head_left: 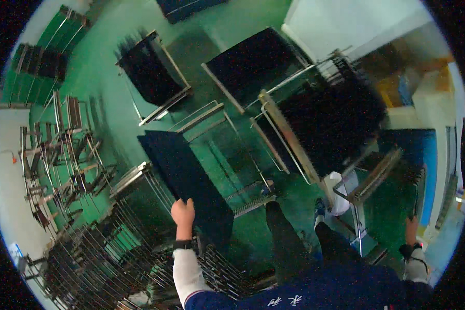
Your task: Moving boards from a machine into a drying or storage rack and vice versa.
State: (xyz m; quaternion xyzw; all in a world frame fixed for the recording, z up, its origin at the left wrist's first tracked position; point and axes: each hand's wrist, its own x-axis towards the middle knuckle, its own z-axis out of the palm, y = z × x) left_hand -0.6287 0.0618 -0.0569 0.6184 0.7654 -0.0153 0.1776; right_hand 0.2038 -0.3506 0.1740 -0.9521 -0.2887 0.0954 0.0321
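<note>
My left hand (183, 213) is closed on the near left edge of a large dark blue panel (188, 178), thumb pointing up. The panel is flat, thin and rectangular, and it stands tilted beside a metal rack frame (206, 118). Far out to the right, my right hand (411, 230) is raised near a narrow dark upright strip (419, 194). Blur and dim light hide its fingers, so I cannot make out whether it grips the strip.
Wheeled racks with dark stacks (325, 119) stand ahead, another dark stack (152, 70) farther left. Metal frames (70, 155) pile up at the left. Slatted racks (113, 248) crowd the near left. A white bin (343, 194) sits by my feet on the green floor (227, 160).
</note>
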